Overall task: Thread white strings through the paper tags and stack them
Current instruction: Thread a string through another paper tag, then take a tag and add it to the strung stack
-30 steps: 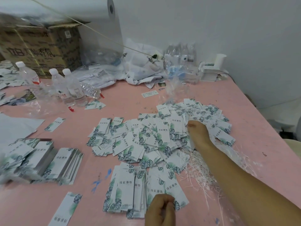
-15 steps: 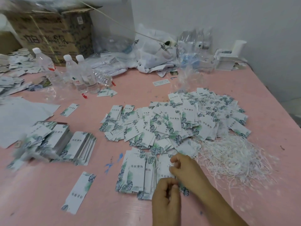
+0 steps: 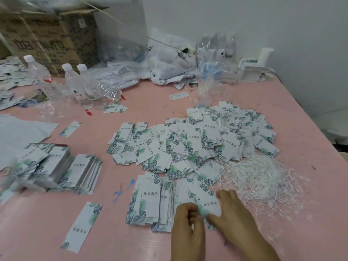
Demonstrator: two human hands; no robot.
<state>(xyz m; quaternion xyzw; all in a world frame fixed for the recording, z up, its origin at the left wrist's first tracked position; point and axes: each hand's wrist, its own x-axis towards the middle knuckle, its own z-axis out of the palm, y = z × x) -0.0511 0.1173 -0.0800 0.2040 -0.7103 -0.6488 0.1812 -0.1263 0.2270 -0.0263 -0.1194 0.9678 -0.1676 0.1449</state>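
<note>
- Progress: early to middle, by my reading. Neat stacks sit at the left of the pink surface; whether those tags already carry strings cannot be told from here.
- Left to do: a large loose heap of tags spreads across the middle, apparently unthreaded, so most of the work seems to remain.
- A tangle of white strings lies at the right, touching the heap's near edge.
- A small fanned pile lies nearest the person, just left of the hands.
- Left hand: fingers curled, pinching at the lower edge of a tag (what exactly sits between the fingertips is blurred; a string there cannot be confirmed).
- Right hand: thumb on the tag's lower edge, fingers spread flat along its right side, pressing rather than gripping.
- The tag lies between the two hands, touching both, on top of the fanned pile's right side.
- The strings lie just beside the right hand, to its right.
- Stray single tags lie at the near left, apart from the stacks.
- Bottles, a cardboard box and plastic bags sit at the far side, well apart from the work.
</note>
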